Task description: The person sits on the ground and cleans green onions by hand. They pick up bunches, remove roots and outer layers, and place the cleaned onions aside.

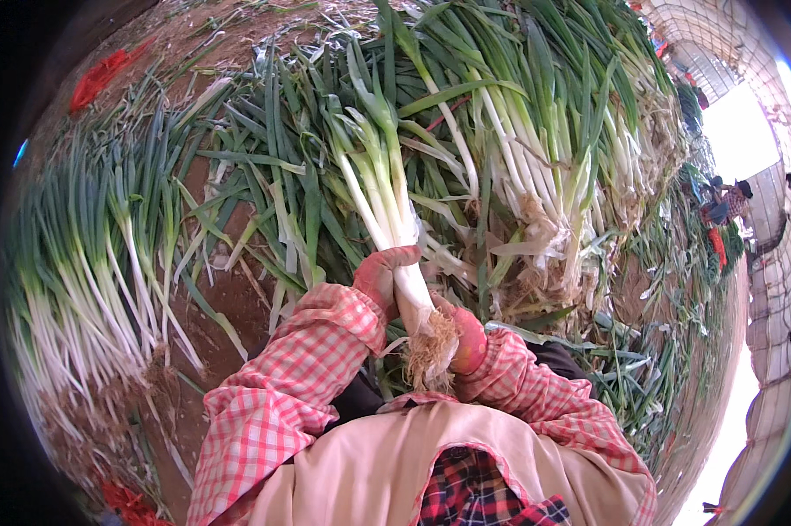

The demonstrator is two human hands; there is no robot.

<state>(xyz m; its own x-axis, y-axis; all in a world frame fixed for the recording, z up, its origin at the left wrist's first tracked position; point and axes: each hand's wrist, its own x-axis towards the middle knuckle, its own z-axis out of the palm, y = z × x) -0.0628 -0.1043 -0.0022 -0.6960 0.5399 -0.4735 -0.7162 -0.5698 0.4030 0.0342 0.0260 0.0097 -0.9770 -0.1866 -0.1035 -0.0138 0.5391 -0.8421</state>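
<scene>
A small bunch of thick green onions (387, 197) is in front of my body, leaves pointing away and the tangled roots (430, 358) toward me. My left hand (379, 276), in a reddish glove, wraps around the white stalks with the thumb across the top. My right hand (466, 336), also gloved, is close against the right side of the bunch near the roots. Its fingers are mostly hidden behind the stalks, so its grip cannot be made out. Loose green leaves (310, 223) lie under and beyond the bunch.
To the left, a row of green onions (99, 276) lies on brown soil (227, 322). A large heap of them (533, 144) rises at the right front. Red netting (103, 79) sits at far left. Trimmed leaves (632, 381) litter the right side; another person (730, 200) is far off there.
</scene>
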